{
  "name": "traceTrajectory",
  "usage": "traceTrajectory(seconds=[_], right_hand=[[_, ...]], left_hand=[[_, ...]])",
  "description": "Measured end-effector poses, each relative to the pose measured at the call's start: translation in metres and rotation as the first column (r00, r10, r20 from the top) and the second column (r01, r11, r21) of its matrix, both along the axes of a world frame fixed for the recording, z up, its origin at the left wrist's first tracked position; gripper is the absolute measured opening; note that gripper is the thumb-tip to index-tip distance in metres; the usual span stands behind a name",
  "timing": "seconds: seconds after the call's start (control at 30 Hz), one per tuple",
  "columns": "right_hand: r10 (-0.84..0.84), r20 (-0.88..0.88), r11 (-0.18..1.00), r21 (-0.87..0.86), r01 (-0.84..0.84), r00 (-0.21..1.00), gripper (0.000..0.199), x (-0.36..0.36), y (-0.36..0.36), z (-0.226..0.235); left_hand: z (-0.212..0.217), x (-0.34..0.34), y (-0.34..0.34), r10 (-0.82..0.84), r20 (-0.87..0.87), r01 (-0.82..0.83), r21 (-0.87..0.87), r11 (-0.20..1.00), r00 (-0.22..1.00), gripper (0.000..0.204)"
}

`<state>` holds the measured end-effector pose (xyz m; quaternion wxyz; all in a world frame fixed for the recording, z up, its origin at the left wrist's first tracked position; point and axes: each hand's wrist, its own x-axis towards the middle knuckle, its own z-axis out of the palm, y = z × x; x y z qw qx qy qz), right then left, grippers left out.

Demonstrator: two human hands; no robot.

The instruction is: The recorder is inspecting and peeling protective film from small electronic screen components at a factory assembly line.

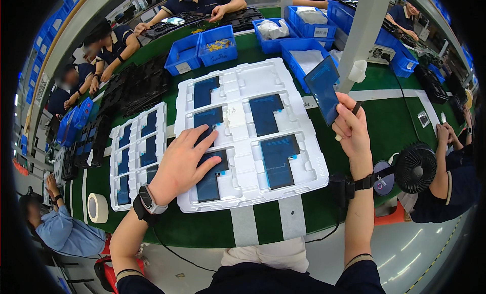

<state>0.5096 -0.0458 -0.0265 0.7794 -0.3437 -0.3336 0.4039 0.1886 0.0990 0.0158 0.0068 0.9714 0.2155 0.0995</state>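
A thin dark blue panel, apparently a flat battery (322, 89), is raised at the tray's right side. My right hand (350, 123) pinches its lower edge between thumb and fingers; a short black strip sticks out beside them. My left hand (185, 160) lies with fingers spread over the left column of a white molded tray (248, 189). Its fingertips reach the middle-left and lower-left batteries; whether they press on them I cannot tell. Several notched batteries, such as the lower-right one (277, 161), lie in the pockets. The top-right pocket (260, 80) holds none.
A smaller white tray (139, 157) with similar panels stands left, near a tape roll (97, 208). Blue bins (217, 53) line the far side, by stacked black parts (144, 79). At right are a metal post (364, 36) and a black fan (416, 166). Other people sit around.
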Motion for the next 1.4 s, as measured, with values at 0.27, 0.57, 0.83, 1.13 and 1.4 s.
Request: traceTrajectory(seconds=[0.27,0.57,0.83,1.13,1.4], right_hand=[[0.011,0.057,1.0,0.003,-0.011,0.998,0.027,-0.002,-0.001,0.001],[0.022,0.083,1.0,0.008,-0.023,0.996,0.027,-0.003,-0.003,0.005],[-0.023,0.667,0.964,-0.182,0.193,0.744,0.017,-0.024,-0.037,0.04],[0.182,0.785,0.976,-0.219,-0.01,0.592,0.021,-0.068,-0.029,0.07],[0.364,0.694,0.926,-0.339,-0.164,0.621,0.018,-0.094,0.001,0.08]], left_hand=[[0.001,0.001,-0.001,0.005,-0.023,-0.005,-0.002,1.0,1.0,0.049],[0.0,0.001,-0.001,0.013,0.013,-0.012,-0.053,0.998,1.0,0.052],[0.008,0.006,-0.009,0.045,0.036,-0.039,-0.153,0.987,0.998,0.051],[0.062,-0.026,-0.042,-0.065,0.238,0.214,-0.682,0.699,0.969,0.055],[0.042,-0.011,-0.051,0.33,0.327,0.213,-0.917,0.338,0.885,0.061]])
